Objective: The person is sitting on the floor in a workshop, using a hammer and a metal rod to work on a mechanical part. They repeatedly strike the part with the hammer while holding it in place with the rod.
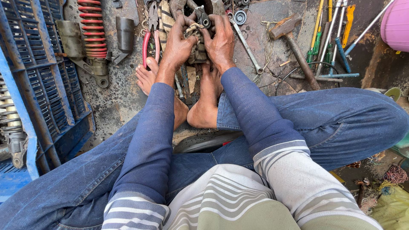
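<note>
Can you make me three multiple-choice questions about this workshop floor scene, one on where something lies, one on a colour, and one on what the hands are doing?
1. Where does the hammer lie?
A. On the ground to the right of the hands
B. On the person's lap
C. Inside the blue crate

2. What colour is the coil spring on the shock absorber?
A. Green
B. Red
C. White

3. What are the left hand and right hand doing?
A. Resting open on the knees
B. One holds the hammer
C. Both grip a dirty rag wrapped round a small metal part

Answers: 1 A, it lies on the greasy ground beside the wrench. 2 B, its coils are plainly red. 3 C, both hands close on the rag above the bare feet.
</note>
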